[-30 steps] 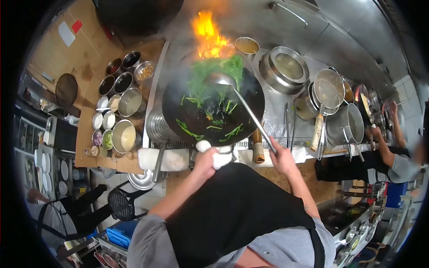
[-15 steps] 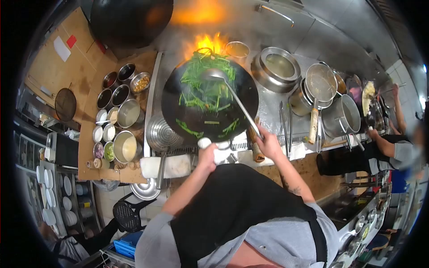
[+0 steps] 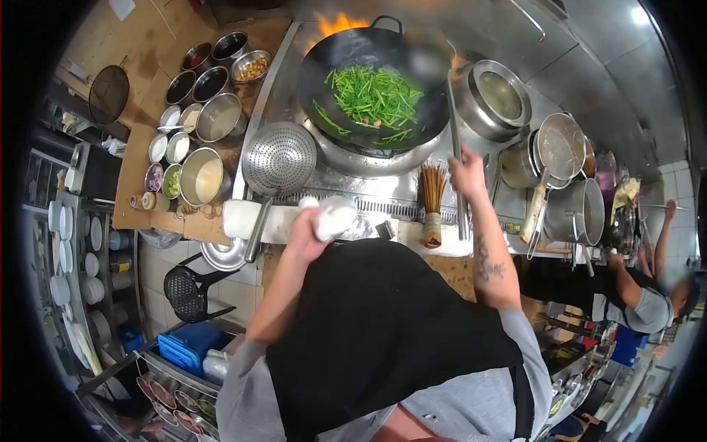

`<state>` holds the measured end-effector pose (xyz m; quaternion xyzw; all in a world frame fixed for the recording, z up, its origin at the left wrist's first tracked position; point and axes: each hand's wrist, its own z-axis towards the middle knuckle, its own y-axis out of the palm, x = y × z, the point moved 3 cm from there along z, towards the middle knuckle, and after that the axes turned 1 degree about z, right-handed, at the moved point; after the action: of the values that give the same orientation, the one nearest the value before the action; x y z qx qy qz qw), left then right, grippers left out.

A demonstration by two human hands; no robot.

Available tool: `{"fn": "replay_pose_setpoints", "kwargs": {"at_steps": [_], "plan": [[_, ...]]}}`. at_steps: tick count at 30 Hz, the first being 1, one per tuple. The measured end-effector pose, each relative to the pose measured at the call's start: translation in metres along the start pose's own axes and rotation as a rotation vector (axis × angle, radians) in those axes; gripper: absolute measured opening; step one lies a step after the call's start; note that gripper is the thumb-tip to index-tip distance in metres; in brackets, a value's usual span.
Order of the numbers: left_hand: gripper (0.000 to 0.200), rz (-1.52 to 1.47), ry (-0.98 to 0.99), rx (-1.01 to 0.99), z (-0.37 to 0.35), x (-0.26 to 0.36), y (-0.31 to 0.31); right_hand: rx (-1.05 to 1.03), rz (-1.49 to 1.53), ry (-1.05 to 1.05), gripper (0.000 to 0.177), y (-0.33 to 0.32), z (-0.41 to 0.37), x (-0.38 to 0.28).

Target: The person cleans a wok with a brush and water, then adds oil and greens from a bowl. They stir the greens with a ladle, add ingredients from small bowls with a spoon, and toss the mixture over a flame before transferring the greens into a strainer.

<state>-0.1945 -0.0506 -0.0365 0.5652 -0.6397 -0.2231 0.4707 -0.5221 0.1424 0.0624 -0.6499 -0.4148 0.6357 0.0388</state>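
A black wok sits on the burner ring, a heap of cut green stalks at its bottom. My left hand is closed on a white cloth, in front of the stove and apart from the wok. With my right hand I grip the long handle of a ladle. Its bowl is smeared by motion over the wok's right rim. Between my hands lies a bamboo brush, and a perforated strainer rests to the left.
Flames rise behind the wok. Several metal pots of seasonings stand on the left. To the right are a lidded-looking steel pot, a mesh strainer and a large pot. Another person works at far right.
The wok has moved away from me and down onto the burner, its tossed greens settled inside. My left hand, with the cloth, has come off its rim. The ladle has swung right.
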Motion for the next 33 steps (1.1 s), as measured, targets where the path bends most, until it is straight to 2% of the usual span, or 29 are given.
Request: {"fn": "replay_pose_setpoints", "kwargs": {"at_steps": [3, 6, 10, 12, 16, 19, 22, 26, 28, 29, 30, 32, 33], "plan": [[0.054, 0.032, 0.043, 0.042, -0.043, 0.002, -0.020, -0.085, -0.055, -0.146, 0.054, 0.022, 0.058, 0.005], [0.054, -0.041, 0.044, 0.051, -0.062, 0.011, -0.031, -0.259, -0.208, -0.178, 0.055, 0.035, 0.063, -0.007], [0.054, -0.052, 0.116, 0.067, -0.063, 0.018, -0.043, -0.349, -0.193, -0.639, 0.054, 0.011, 0.024, 0.013], [0.054, -0.050, 0.139, 0.066, -0.065, 0.022, -0.041, -0.399, -0.416, -0.355, 0.055, -0.035, -0.011, 0.012], [0.053, -0.011, 0.076, 0.071, -0.064, 0.026, -0.034, -0.101, -0.715, -0.190, 0.051, -0.115, -0.060, 0.029], [0.051, 0.117, 0.013, 0.046, -0.045, 0.028, -0.003, 0.036, -0.596, -0.271, 0.050, -0.120, -0.083, 0.041], [0.049, 0.083, 0.015, 0.077, -0.009, 0.027, 0.021, -0.047, -0.298, -0.157, 0.046, -0.094, -0.105, 0.037], [0.040, 0.077, -0.041, 0.058, 0.040, 0.036, 0.077, -0.131, -0.024, -0.108, 0.046, -0.061, -0.131, 0.044], [0.040, 0.128, -0.056, -0.009, 0.079, 0.036, 0.082, -0.185, -0.091, 0.042, 0.044, -0.041, -0.139, 0.053], [0.039, 0.172, -0.023, 0.023, 0.080, 0.039, 0.110, -0.164, -0.059, 0.145, 0.040, -0.030, -0.145, 0.048], [0.039, 0.180, -0.060, 0.034, 0.099, 0.036, 0.108, -0.173, -0.086, 0.116, 0.046, -0.023, -0.144, 0.046], [0.034, 0.160, -0.019, 0.176, 0.130, 0.027, 0.103, -0.205, 0.225, -0.039, 0.055, -0.011, -0.141, 0.018], [0.032, 0.169, -0.044, 0.191, 0.142, 0.024, 0.097, -0.278, 0.368, 0.007, 0.056, -0.010, -0.146, 0.001]]}}
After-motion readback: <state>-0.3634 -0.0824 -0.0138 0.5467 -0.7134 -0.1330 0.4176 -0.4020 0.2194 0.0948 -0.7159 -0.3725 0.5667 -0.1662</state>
